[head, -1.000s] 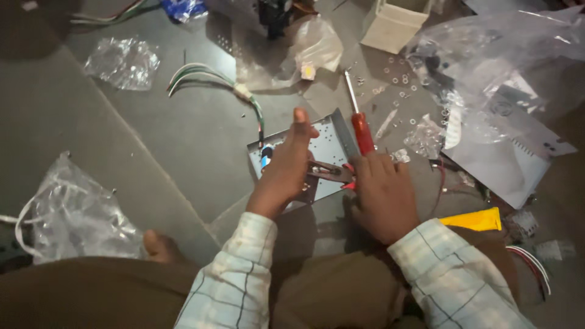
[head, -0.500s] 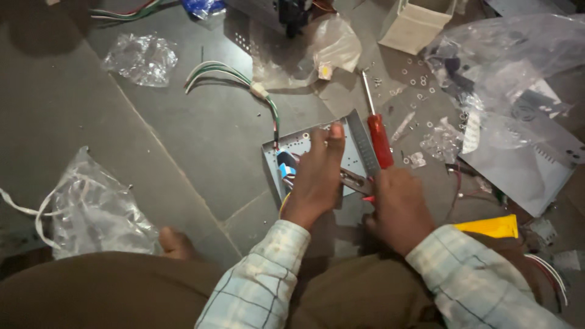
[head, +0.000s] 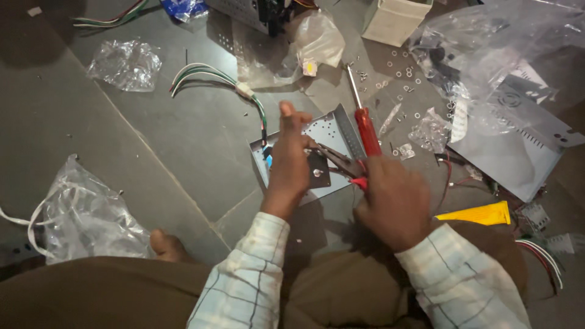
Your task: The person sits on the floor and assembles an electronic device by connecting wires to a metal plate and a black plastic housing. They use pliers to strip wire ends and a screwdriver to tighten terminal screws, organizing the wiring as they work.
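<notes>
A grey metal chassis tray (head: 332, 131) with punched holes lies on the dark floor in front of me. My left hand (head: 289, 164) rests inside it, pressing on a small dark plate (head: 318, 170) with a screw. My right hand (head: 390, 201) grips red-handled pliers (head: 341, 164), whose jaws reach toward that plate beside my left fingers. A red-handled screwdriver (head: 364, 119) lies along the tray's right wall, just above my right hand. A bundle of green and white wires (head: 210, 78) runs into the tray's far-left corner.
Loose washers and screws (head: 405, 76) are scattered at the back right, near a white box (head: 396, 21) and a big clear bag (head: 487, 55) over a perforated metal cover (head: 518, 152). A yellow tube (head: 478, 214) lies right. Crumpled plastic bags (head: 85, 219) lie left.
The view shifted slightly, so the tray and hands sit more central. My left hand stayed on the plate; my right hand and the pliers stayed at the tray's right side.
</notes>
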